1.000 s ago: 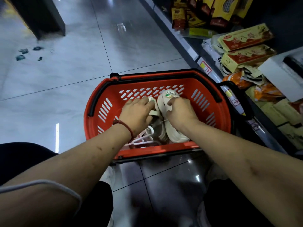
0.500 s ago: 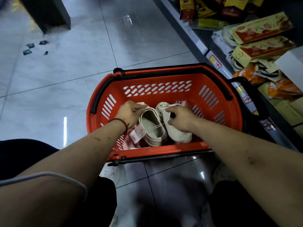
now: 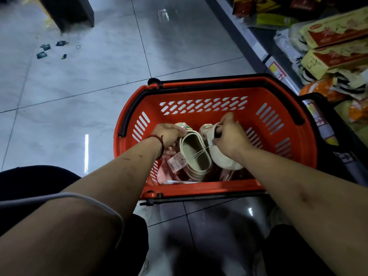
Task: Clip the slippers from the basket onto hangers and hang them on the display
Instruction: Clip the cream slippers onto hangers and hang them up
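Observation:
A red plastic basket [image 3: 203, 96] with black handles stands on the tiled floor in front of me. Over its middle I hold a pair of small beige slippers joined by thin strings. My left hand [image 3: 169, 134] grips the toe end of the left slipper [image 3: 196, 154], whose inside faces up. My right hand [image 3: 229, 136] grips the upper of the right slipper [image 3: 224, 162], which is turned on its side. A pink price tag [image 3: 176, 161] hangs from the strings. Pink items [image 3: 169, 174] lie on the basket bottom. A white hanger edge [image 3: 179, 182] shows at the near wall.
A low shelf [image 3: 258, 48] with boxed and bagged goods [image 3: 334, 42] runs along the right, close to the basket. Scraps of litter [image 3: 45, 49] lie on the floor at the far left near a dark fixture [image 3: 67, 10]. My knees frame the bottom.
The slippers have come up from the basket bottom and are spread apart, the left one now turned open side up. The price tag has come into view. The view has shifted slightly.

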`<state>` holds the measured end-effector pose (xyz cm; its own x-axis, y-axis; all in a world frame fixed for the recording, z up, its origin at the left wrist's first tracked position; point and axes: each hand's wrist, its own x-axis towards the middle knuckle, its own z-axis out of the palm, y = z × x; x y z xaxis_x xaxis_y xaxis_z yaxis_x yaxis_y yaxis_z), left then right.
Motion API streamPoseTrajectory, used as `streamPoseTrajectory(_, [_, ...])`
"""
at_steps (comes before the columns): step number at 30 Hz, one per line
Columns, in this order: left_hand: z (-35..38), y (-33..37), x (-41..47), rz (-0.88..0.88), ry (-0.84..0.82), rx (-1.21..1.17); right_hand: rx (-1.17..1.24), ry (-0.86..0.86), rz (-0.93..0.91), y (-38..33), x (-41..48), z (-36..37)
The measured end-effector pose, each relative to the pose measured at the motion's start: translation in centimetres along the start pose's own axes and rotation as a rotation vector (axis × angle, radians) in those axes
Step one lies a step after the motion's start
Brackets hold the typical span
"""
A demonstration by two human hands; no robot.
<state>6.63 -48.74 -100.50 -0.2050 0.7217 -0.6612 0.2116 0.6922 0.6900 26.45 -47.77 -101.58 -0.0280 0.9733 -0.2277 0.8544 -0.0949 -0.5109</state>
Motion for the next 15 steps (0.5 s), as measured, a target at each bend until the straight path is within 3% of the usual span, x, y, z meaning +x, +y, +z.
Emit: streamPoseTrajectory(15, [-0.5,-0.9,0.9,0.026,-0.012,0.059,0.023,-0.059,-0.019,-0.1,-1.1,-0.6])
